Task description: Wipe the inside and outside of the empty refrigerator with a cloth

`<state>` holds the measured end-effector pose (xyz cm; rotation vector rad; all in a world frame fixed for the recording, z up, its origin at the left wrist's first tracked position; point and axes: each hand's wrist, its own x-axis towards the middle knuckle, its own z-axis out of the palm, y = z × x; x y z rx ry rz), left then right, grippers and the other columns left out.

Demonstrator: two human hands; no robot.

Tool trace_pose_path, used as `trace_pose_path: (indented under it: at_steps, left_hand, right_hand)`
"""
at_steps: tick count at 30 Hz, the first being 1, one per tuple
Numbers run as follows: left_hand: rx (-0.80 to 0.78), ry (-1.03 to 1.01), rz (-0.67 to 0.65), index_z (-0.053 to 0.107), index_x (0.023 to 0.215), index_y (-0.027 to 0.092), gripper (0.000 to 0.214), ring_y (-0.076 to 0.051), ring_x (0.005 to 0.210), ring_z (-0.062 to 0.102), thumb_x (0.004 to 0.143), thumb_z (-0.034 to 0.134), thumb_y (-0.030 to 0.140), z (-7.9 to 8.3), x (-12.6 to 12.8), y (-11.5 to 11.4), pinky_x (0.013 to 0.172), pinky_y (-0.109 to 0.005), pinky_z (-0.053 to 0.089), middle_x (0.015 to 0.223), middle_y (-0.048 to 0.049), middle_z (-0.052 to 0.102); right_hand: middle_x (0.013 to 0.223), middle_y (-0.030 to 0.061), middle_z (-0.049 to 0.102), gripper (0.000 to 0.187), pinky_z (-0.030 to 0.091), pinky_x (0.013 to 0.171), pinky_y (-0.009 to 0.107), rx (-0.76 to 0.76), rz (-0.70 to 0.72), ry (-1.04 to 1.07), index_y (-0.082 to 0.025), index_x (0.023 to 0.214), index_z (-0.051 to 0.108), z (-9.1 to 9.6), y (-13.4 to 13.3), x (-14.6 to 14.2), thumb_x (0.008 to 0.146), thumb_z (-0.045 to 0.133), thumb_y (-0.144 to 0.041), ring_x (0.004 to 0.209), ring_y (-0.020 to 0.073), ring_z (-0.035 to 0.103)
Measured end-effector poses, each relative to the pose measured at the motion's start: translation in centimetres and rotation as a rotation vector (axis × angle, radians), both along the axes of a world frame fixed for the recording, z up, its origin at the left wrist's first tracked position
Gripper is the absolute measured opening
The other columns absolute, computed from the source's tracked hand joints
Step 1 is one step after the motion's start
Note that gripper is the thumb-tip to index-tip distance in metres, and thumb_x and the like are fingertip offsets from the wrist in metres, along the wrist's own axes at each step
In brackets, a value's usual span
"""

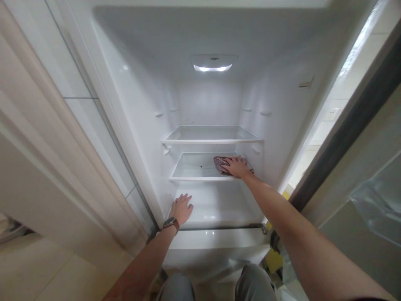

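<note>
My right hand (pixel 237 166) lies over a crumpled, dark reddish patterned cloth (pixel 221 164), pressing it onto the lower glass shelf (pixel 192 165) of a fridge near its right side. Part of the cloth is hidden under the palm. Low on the left, my left hand (pixel 181 209) is open with its fingers spread, by the fridge's inner left wall and bottom. It holds nothing, and a watch (pixel 171 224) is on that wrist. A small dark speck (pixel 201 167) shows on the shelf, left of the cloth.
Above the lower shelf sits an upper glass shelf (pixel 213 133) with a white front edge. A lit lamp (pixel 213 67) is at the back near the top. The fridge door (pixel 360 196) stands open on the right; a tiled wall (pixel 84 121) runs along the left.
</note>
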<state>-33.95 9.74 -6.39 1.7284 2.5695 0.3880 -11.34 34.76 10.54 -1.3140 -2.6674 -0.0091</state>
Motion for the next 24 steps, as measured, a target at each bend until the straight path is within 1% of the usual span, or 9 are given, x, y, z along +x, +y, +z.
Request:
trace_pose_path:
  at_steps: [6,11,17,21,24]
  left_hand:
    - [0.014,0.005,0.003,0.058,0.154,0.024,0.055,-0.029,0.157,0.037,0.099,0.051,0.03,-0.1,0.1,-0.1,0.13,-0.048,0.028,0.166,-0.0058,0.047]
    - [0.025,0.001,0.001,0.059,0.153,0.024,0.056,-0.029,0.157,0.038,0.097,0.053,0.029,0.0,0.2,-0.2,0.13,-0.049,0.028,0.166,-0.0049,0.048]
    - [0.051,-0.01,0.01,0.062,0.15,0.026,0.055,-0.028,0.156,0.039,0.096,0.053,0.027,0.1,0.4,-0.4,0.13,-0.049,0.028,0.164,-0.0034,0.051]
    - [0.052,-0.03,0.005,0.062,0.15,0.024,0.055,-0.028,0.156,0.038,0.096,0.053,0.027,0.4,0.5,-0.6,0.131,-0.05,0.028,0.164,-0.0039,0.051]
    - [0.05,-0.042,0.006,0.062,0.15,0.025,0.055,-0.028,0.157,0.038,0.096,0.053,0.027,0.5,0.6,-0.7,0.131,-0.049,0.027,0.164,-0.0037,0.051]
  right_hand:
    - [0.167,0.0098,0.039,0.064,0.028,0.114,0.075,0.01,0.016,-0.036,-0.044,0.161,0.042,-0.1,2.6,-1.2,0.103,0.033,-0.07,0.147,0.0446,0.035]
    - [0.165,0.0118,0.042,0.064,0.026,0.116,0.075,0.023,-0.01,-0.024,-0.041,0.161,0.043,-0.3,5.8,-2.9,0.104,0.032,-0.068,0.144,0.0433,0.04]
    - [0.166,0.0099,0.042,0.066,0.028,0.117,0.076,-0.025,-0.046,-0.032,-0.04,0.16,0.044,-0.3,9.4,-5.2,0.102,0.029,-0.069,0.15,0.0427,0.038]
    - [0.164,0.0115,0.044,0.066,0.026,0.117,0.078,-0.018,-0.057,-0.024,-0.039,0.159,0.047,-0.3,10.9,-6.1,0.102,0.03,-0.068,0.149,0.0437,0.039]
    - [0.166,0.012,0.042,0.067,0.025,0.118,0.078,-0.012,-0.053,-0.013,-0.037,0.159,0.047,-0.3,11.5,-6.4,0.102,0.031,-0.07,0.15,0.0458,0.037]
